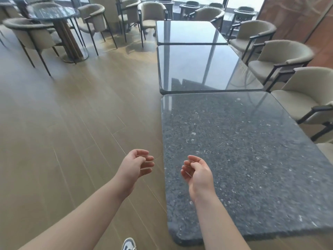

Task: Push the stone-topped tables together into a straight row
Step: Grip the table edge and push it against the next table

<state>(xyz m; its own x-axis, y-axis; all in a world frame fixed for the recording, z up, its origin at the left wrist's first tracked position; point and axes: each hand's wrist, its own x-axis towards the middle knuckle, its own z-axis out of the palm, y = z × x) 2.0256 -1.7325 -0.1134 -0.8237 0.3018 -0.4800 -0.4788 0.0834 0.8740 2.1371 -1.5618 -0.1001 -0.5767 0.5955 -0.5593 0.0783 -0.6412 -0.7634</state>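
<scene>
Three dark stone-topped tables stand end to end, running away from me on the right. The nearest table (243,150) is speckled grey. The middle table (201,67) and the far table (189,31) are glossy and reflect the windows. Narrow seams show between them, and the near table sits slightly to the right of the middle one. My left hand (137,165) hovers over the floor, left of the near table's edge, with loosely curled fingers holding nothing. My right hand (196,170) hovers above the near table's left part, also loosely curled and holding nothing.
Beige armchairs (281,58) line the right side of the tables. A round stone table (54,12) with more chairs stands at the far left. Wooden floor (72,114) stretches to the left. My shoe (128,244) shows at the bottom edge.
</scene>
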